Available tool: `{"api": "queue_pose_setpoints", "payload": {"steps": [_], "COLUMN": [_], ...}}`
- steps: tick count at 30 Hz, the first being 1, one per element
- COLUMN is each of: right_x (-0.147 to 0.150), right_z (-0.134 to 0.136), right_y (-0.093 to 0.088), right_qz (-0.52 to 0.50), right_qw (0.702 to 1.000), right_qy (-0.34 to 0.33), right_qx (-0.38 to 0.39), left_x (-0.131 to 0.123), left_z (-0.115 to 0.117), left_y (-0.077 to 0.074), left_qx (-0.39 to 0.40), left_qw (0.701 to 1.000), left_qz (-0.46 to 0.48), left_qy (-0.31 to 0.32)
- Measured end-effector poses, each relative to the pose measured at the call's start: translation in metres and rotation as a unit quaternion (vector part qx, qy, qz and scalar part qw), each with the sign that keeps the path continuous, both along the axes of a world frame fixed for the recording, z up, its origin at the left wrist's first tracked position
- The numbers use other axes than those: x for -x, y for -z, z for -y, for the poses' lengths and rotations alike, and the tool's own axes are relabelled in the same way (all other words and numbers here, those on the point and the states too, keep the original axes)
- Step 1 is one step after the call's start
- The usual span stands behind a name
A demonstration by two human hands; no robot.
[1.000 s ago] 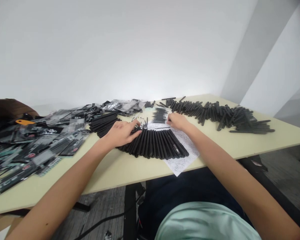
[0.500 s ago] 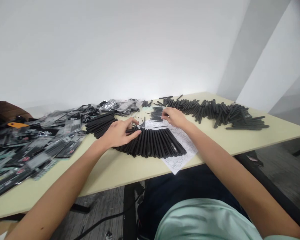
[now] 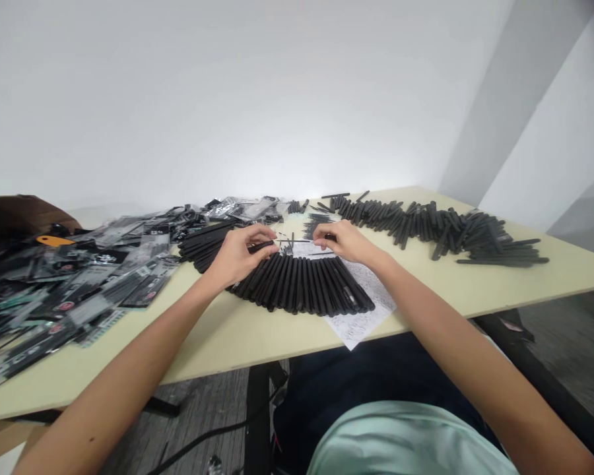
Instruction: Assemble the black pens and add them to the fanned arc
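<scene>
My left hand (image 3: 242, 256) is closed around a black pen-like stick (image 3: 260, 248), held above the left end of a fanned row of similar sticks (image 3: 301, 284). Across from it, my right hand (image 3: 345, 241) pinches a thin dark rod (image 3: 294, 241) that points toward my left hand. Whether the rod's tip touches the stick is too small to tell. Behind my right hand lies a pile of thin dark rods (image 3: 317, 225). A few small loose pieces (image 3: 288, 248) sit between the hands, over a printed paper sheet (image 3: 359, 326).
Clear plastic packets with black card (image 3: 148, 264) cover the table's left side, an orange-handled item (image 3: 55, 241) among them. More black sticks (image 3: 218, 237) lie beyond my left hand. A long heap of black sticks (image 3: 426, 224) stretches along the right. A brown box (image 3: 24, 214) stands far left.
My right hand has come away from the rod pile with a thin rod, which now spans toward my left hand. My left fingers have closed on a black stick. The view has shifted slightly.
</scene>
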State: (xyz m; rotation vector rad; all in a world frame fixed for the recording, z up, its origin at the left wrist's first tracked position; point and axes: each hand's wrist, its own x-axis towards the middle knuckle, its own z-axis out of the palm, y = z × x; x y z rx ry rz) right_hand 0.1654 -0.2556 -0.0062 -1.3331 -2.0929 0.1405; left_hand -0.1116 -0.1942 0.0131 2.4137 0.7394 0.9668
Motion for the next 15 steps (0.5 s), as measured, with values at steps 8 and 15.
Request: {"api": "queue_pose_setpoints", "payload": {"steps": [8,15], "right_x": [0.0029,0.0001], "right_z": [0.001,0.0013], "right_y": [-0.0002,0.001], "right_qz": [0.004,0.001], "right_qw": [1.0,1.0], "right_qy": [0.015,0.017], "right_qx": [-0.019,-0.013], "left_x": [-0.0009,-0.0004], "left_z": [-0.0007,-0.0018], "left_y": [0.0012,0.0008], "left_qx": [-0.028,-0.053], "left_qw": [0.999,0.998], "left_qz": [-0.009,-0.032], "left_qy": [-0.027,-0.017]}}
